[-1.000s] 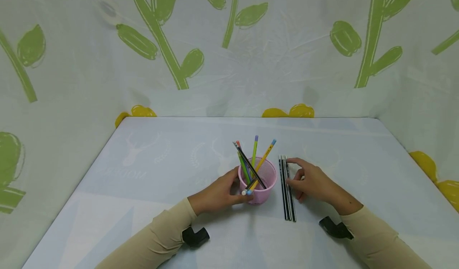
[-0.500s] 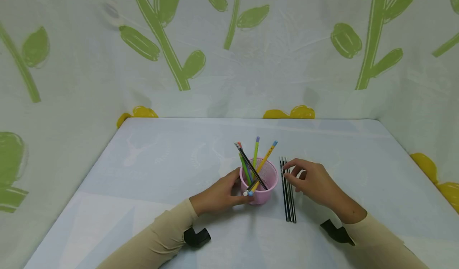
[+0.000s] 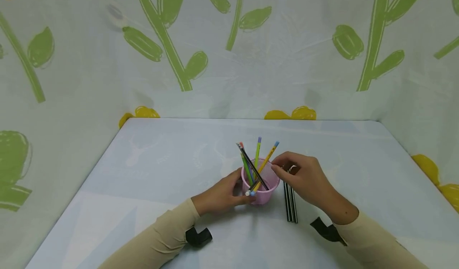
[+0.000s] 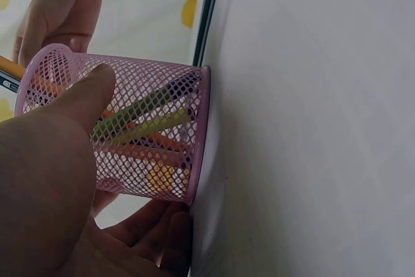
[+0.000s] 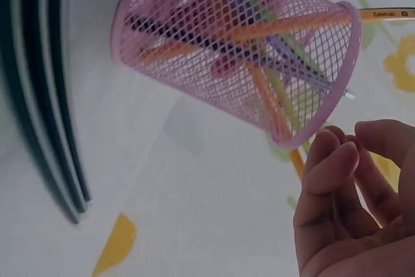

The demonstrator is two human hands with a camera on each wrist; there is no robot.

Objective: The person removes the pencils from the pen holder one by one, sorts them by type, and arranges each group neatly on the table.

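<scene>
We find mixed pencils (image 3: pixel 268 157) already inside the pink mesh cup (image 3: pixel 262 198), gripped from 8 o'clock by the left hand (image 3: pixel 222 191), and dark pencils (image 3: pixel 288 205) left on the table (image 3: pixel 161 161) at 4, while the right hand (image 3: pixel 305 177), loosely curved and apparently empty, hovers at 2.

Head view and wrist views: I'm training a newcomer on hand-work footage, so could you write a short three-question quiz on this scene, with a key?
1. Which hand has the pink cup in its grip?
2. True or false: every pencil in sight stands in the cup.
3. What is the cup's wall like? A) clear glass; B) open mesh; C) solid wood.

Key:
1. The person's left hand.
2. False; some dark pencils lie on the table beside it.
3. B.
</scene>
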